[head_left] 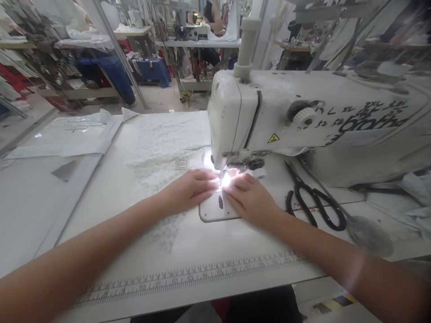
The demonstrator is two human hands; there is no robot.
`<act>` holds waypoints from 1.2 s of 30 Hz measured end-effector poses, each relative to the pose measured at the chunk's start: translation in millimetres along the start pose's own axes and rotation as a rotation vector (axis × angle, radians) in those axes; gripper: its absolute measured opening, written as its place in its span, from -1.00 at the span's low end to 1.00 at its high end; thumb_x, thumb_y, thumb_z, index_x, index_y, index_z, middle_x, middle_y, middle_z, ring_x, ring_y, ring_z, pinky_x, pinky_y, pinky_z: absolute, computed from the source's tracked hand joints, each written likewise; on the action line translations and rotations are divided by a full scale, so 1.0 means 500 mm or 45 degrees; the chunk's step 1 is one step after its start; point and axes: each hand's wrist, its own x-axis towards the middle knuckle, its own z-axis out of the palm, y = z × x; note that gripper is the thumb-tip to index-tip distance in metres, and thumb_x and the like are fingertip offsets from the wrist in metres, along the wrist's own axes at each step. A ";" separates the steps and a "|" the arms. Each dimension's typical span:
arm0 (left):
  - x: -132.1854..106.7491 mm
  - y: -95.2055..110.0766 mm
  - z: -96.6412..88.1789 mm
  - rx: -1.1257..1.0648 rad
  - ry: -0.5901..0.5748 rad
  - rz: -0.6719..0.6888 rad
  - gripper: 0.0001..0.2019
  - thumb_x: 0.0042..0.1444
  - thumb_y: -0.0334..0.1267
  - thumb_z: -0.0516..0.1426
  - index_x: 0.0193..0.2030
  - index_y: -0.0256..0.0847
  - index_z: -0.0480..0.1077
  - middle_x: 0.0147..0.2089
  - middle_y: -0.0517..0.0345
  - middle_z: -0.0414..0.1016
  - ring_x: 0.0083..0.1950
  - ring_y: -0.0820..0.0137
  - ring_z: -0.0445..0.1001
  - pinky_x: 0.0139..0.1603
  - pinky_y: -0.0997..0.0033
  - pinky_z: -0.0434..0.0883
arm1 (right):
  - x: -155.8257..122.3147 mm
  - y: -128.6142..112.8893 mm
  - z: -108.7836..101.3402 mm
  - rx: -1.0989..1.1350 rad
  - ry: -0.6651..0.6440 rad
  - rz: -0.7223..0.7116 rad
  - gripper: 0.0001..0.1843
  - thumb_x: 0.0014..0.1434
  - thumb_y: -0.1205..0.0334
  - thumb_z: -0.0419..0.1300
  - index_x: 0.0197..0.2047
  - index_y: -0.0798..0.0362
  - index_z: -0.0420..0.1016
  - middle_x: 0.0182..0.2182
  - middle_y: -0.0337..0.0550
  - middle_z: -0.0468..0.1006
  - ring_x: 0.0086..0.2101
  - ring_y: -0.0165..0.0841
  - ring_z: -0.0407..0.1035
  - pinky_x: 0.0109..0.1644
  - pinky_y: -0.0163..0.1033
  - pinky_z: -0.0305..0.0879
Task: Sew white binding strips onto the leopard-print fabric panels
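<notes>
A white, faintly patterned cloth (158, 148) lies on the sewing table and runs under the head of a white sewing machine (256, 116). A small label with a crown-like drawing (182, 164) shows on it. Just left of the needle, my left hand (188, 190) has its fingers closed together on the cloth. From the right side my right hand (252, 199) pinches the cloth close to the presser foot. Bright lamp glare washes out both sets of fingertips and the cloth edge there. The metal needle plate (210, 211) shows between my hands.
Black-handled scissors (305, 197) lie right of my right hand, under the machine arm. A printed ruler (188, 276) runs along the front edge. More pale cloth pieces (74, 134) lie at left and far right. Behind stand other machine tables (198, 43) and a co-worker (213, 18).
</notes>
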 end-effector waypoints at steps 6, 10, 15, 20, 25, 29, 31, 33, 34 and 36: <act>0.013 -0.022 -0.006 0.059 -0.002 -0.055 -0.76 0.22 -0.27 0.01 -0.03 -0.09 0.41 -0.01 0.09 0.44 0.06 0.30 0.35 0.06 0.18 0.34 | -0.001 -0.007 -0.003 -0.017 -0.010 0.058 -0.76 0.24 0.34 -0.04 -0.16 0.15 0.43 -0.27 0.01 0.44 -0.26 -0.22 0.25 -0.15 -0.06 0.24; 0.016 -0.022 -0.010 0.082 -0.002 -0.024 -0.74 0.23 -0.28 -0.01 -0.01 -0.11 0.40 -0.05 0.08 0.45 0.03 0.32 0.35 0.02 0.24 0.37 | -0.007 -0.011 -0.013 0.094 0.071 0.087 -0.79 0.22 0.39 -0.05 -0.25 0.14 0.42 -0.31 -0.03 0.45 -0.30 -0.26 0.26 -0.22 -0.13 0.25; 0.017 -0.018 -0.011 0.082 -0.001 -0.012 -0.74 0.24 -0.27 -0.03 -0.01 -0.10 0.40 -0.05 0.08 0.44 0.02 0.33 0.36 0.00 0.24 0.37 | -0.011 -0.008 -0.016 0.095 0.123 0.159 -0.80 0.20 0.39 -0.06 -0.35 0.11 0.37 -0.42 -0.07 0.43 -0.41 -0.29 0.24 -0.33 -0.16 0.22; 0.013 -0.017 -0.009 0.086 -0.007 -0.049 -0.74 0.24 -0.26 -0.03 -0.01 -0.11 0.39 -0.03 0.05 0.43 0.06 0.31 0.34 0.03 0.20 0.36 | -0.008 -0.006 -0.012 0.049 0.107 0.170 -0.79 0.20 0.38 -0.07 -0.36 0.10 0.36 -0.44 -0.07 0.42 -0.45 -0.30 0.22 -0.38 -0.19 0.18; 0.011 -0.018 -0.008 0.063 -0.010 -0.035 -0.74 0.25 -0.27 -0.05 -0.02 -0.12 0.39 -0.03 0.05 0.43 0.10 0.30 0.31 0.08 0.16 0.32 | -0.007 -0.005 -0.010 0.034 0.119 0.151 -0.78 0.19 0.40 -0.07 -0.39 0.11 0.35 -0.46 -0.07 0.42 -0.46 -0.31 0.21 -0.40 -0.21 0.16; 0.009 -0.020 -0.009 0.067 -0.014 -0.049 -0.74 0.25 -0.26 -0.05 -0.01 -0.12 0.38 -0.01 0.05 0.41 0.10 0.29 0.30 0.08 0.16 0.32 | -0.007 -0.004 -0.008 0.018 0.121 0.158 -0.78 0.19 0.40 -0.07 -0.41 0.11 0.35 -0.46 -0.07 0.41 -0.45 -0.31 0.20 -0.40 -0.21 0.15; 0.009 -0.020 -0.009 0.070 -0.020 -0.054 -0.73 0.24 -0.27 -0.04 0.01 -0.12 0.37 0.00 0.05 0.40 0.09 0.29 0.31 0.07 0.17 0.33 | -0.007 -0.003 -0.008 0.014 0.115 0.171 -0.78 0.19 0.39 -0.07 -0.42 0.11 0.35 -0.47 -0.07 0.41 -0.45 -0.30 0.19 -0.40 -0.22 0.15; 0.009 -0.020 -0.010 0.067 -0.013 -0.047 -0.74 0.24 -0.28 -0.04 0.00 -0.12 0.38 0.00 0.05 0.40 0.09 0.30 0.31 0.07 0.17 0.33 | -0.007 -0.002 -0.008 0.011 0.115 0.172 -0.77 0.19 0.39 -0.07 -0.42 0.11 0.34 -0.47 -0.08 0.40 -0.46 -0.31 0.18 -0.40 -0.22 0.15; 0.009 -0.020 -0.011 0.063 -0.009 -0.038 -0.74 0.24 -0.28 -0.04 -0.01 -0.12 0.38 0.00 0.05 0.40 0.08 0.30 0.31 0.07 0.18 0.33 | -0.007 -0.002 -0.008 0.007 0.119 0.169 -0.77 0.19 0.38 -0.07 -0.43 0.11 0.35 -0.48 -0.08 0.40 -0.46 -0.31 0.17 -0.40 -0.22 0.15; 0.010 -0.018 -0.011 0.055 -0.002 -0.017 -0.75 0.24 -0.29 -0.04 -0.03 -0.12 0.39 -0.03 0.06 0.41 0.07 0.31 0.32 0.06 0.19 0.33 | -0.006 -0.002 -0.008 -0.001 0.123 0.167 -0.77 0.19 0.38 -0.07 -0.43 0.11 0.35 -0.49 -0.08 0.39 -0.47 -0.31 0.15 -0.40 -0.22 0.14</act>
